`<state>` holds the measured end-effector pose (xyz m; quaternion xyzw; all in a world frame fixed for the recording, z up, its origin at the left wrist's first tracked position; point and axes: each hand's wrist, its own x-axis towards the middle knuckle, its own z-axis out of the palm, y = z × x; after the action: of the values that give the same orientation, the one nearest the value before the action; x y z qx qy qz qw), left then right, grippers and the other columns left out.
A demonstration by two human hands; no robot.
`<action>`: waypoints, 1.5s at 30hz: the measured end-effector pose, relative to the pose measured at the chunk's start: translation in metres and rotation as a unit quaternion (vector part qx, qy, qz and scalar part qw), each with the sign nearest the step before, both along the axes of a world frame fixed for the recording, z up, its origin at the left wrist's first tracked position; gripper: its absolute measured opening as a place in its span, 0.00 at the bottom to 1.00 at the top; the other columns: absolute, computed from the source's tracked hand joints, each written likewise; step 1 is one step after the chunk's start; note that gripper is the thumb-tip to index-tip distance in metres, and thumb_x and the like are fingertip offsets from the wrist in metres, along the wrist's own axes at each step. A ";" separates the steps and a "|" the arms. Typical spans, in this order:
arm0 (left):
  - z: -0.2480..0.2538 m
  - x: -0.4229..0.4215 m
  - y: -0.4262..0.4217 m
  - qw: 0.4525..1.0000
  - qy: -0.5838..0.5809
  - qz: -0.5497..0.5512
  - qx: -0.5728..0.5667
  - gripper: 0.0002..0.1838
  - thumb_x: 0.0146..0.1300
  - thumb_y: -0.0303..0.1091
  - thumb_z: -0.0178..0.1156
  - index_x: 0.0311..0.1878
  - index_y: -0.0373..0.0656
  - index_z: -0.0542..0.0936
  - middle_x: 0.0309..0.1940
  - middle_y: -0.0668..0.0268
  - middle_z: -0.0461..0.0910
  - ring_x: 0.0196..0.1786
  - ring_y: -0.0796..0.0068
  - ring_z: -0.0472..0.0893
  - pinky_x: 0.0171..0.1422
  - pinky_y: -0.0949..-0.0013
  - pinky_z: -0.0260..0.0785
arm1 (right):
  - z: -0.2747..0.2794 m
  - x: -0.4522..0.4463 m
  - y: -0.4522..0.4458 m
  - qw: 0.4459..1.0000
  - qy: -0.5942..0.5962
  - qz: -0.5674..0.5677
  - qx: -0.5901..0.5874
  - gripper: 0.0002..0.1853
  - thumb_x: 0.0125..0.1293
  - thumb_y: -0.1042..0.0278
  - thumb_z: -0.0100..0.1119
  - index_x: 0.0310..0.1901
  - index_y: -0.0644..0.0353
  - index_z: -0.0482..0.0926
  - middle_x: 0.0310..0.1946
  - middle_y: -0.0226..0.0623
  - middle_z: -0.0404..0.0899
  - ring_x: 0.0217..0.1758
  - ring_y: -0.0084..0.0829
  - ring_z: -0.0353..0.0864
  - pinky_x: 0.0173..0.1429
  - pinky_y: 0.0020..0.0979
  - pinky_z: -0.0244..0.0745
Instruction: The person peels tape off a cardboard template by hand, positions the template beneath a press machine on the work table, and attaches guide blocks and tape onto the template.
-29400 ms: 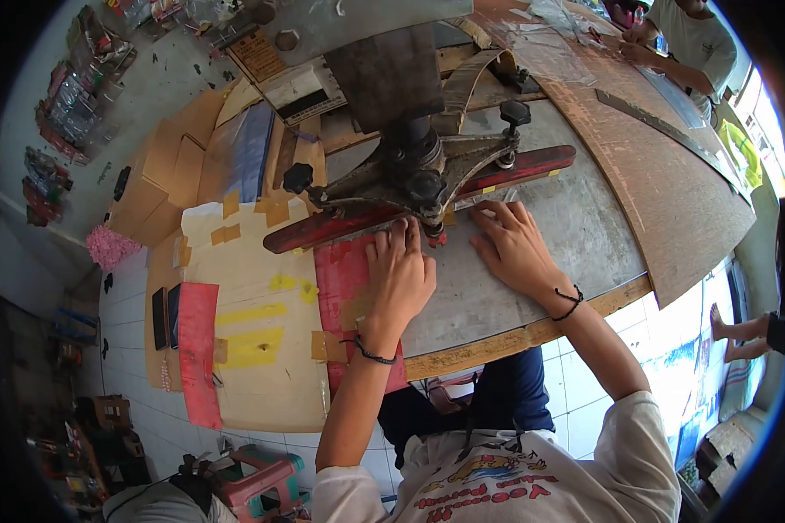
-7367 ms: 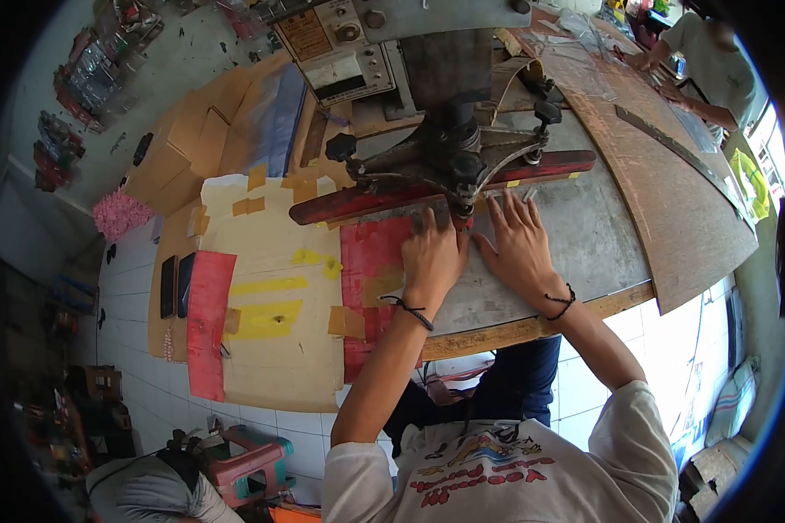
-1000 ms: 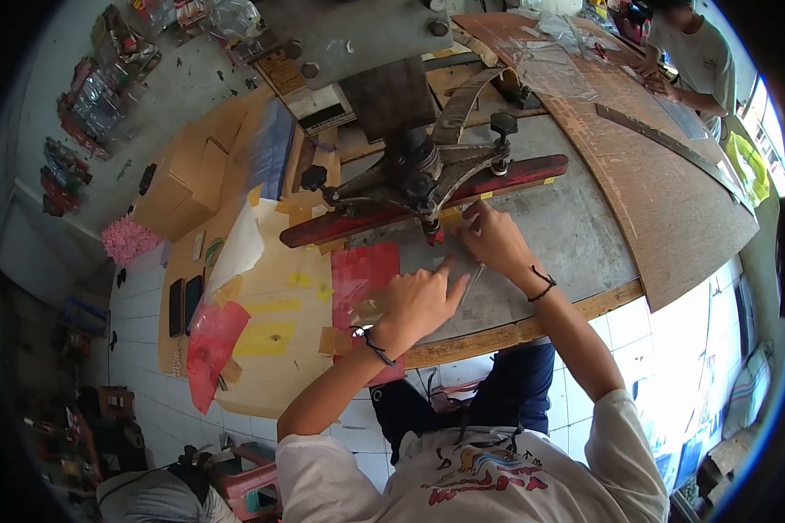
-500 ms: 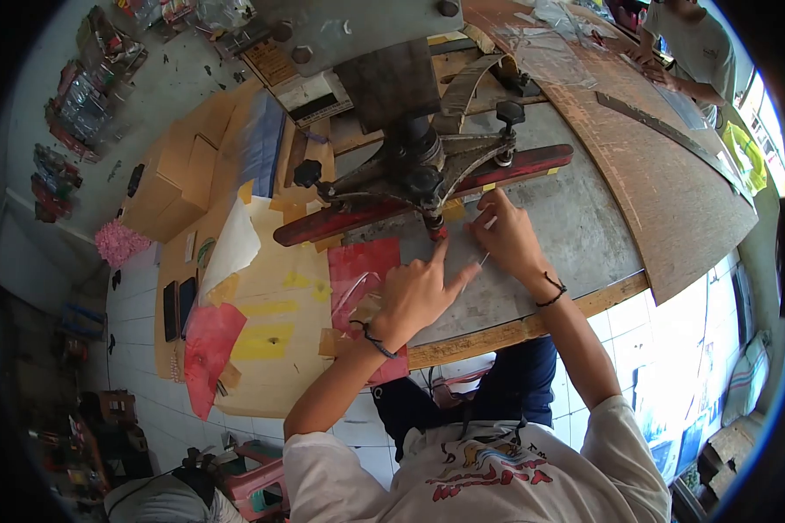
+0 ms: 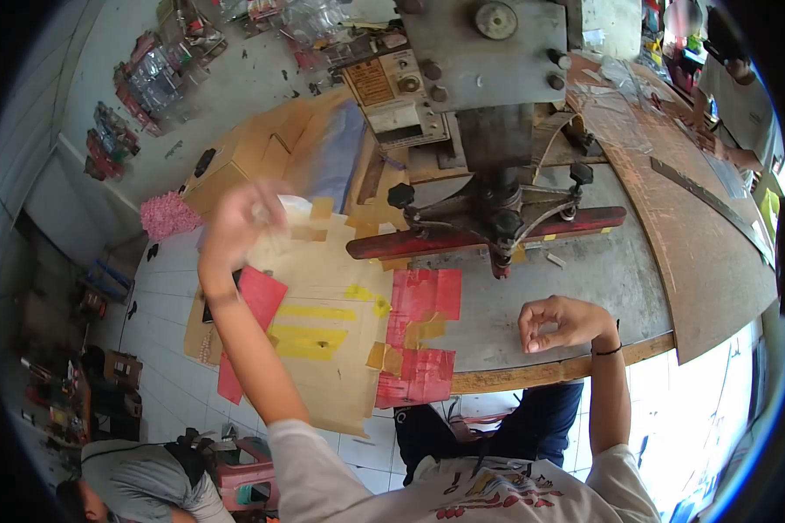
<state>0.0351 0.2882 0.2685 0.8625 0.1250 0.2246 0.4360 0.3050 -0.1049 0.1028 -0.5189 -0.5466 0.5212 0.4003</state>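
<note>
My left hand [image 5: 238,225] is raised over the far left of the brown board [image 5: 314,383], near a white sheet [image 5: 295,207]. Motion smears its fingers, so whatever they hold is unclear. My right hand [image 5: 567,322] hovers above the grey metal plate [image 5: 488,336], its fingers and thumb curled into a loose ring with nothing visible inside. Beyond it, a press head with black knobs [image 5: 507,225] carries a long red bar [image 5: 384,247] over the plate. A small pale strip [image 5: 556,260] lies on the plate below the bar. Red sheet pieces [image 5: 426,296] are taped at the plate's left edge.
A cardboard box [image 5: 244,166] and pink shredded material [image 5: 167,215] stand at the back left. A control box [image 5: 397,96] is beside the press. At right, a brown board [image 5: 689,235] bears a long metal strip [image 5: 706,205]. Other people are at far right and lower left.
My left hand has swung from the press tip to the far left. My right hand has drawn back toward the plate's front edge. The view has shifted; a small strip now shows on the plate.
</note>
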 end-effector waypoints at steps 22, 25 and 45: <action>-0.204 -0.085 0.126 0.781 0.346 0.420 0.307 0.49 0.53 0.71 0.66 0.59 0.30 0.74 0.59 0.42 0.76 0.61 0.44 0.77 0.63 0.49 0.70 | 0.000 -0.005 0.007 0.989 -0.074 -0.109 -0.069 0.09 0.69 0.74 0.59 0.48 0.66 0.79 0.34 0.32 0.85 0.35 0.21 0.83 0.43 0.25 0.79; -0.195 -0.095 0.091 0.750 0.367 0.476 0.274 0.52 0.50 0.75 0.65 0.57 0.29 0.75 0.55 0.41 0.79 0.59 0.45 0.80 0.62 0.48 0.71 | 0.002 -0.005 0.009 0.987 -0.085 -0.114 -0.076 0.08 0.70 0.72 0.60 0.47 0.65 0.78 0.33 0.32 0.85 0.34 0.21 0.82 0.41 0.25 0.78; -0.131 -0.099 0.107 0.981 0.126 0.131 0.061 0.44 0.61 0.32 0.68 0.79 0.44 0.57 0.71 0.56 0.70 0.73 0.64 0.68 0.76 0.68 0.56 | -0.010 -0.010 0.016 0.983 -0.051 -0.157 -0.086 0.07 0.73 0.70 0.57 0.45 0.66 0.78 0.32 0.31 0.81 0.28 0.19 0.78 0.33 0.23 0.77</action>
<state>-0.0641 0.3950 0.1377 0.8850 0.2768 0.1762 0.3305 0.2950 -0.0890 0.0932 -0.6564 -0.4315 0.4700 0.4025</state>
